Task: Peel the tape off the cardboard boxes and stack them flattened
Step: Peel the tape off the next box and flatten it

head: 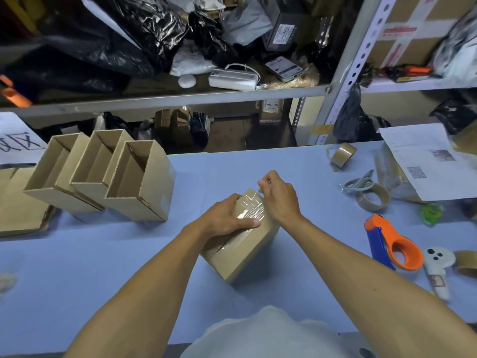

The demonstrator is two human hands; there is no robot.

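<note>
A small sealed cardboard box lies tilted on the blue table in front of me. Clear tape covers its upper end. My left hand grips the top of the box, thumb across the tape. At the box's far corner my right hand pinches a thin strand of the tape and holds it lifted off the cardboard. Three open-topped cardboard boxes stand in a row at the left. Flattened cardboard lies beside them at the table's left edge.
At the right lie an orange and blue tape dispenser, brown tape rolls, an empty tape core, a white scanner and a printed sheet. Cluttered metal shelves rise behind the table.
</note>
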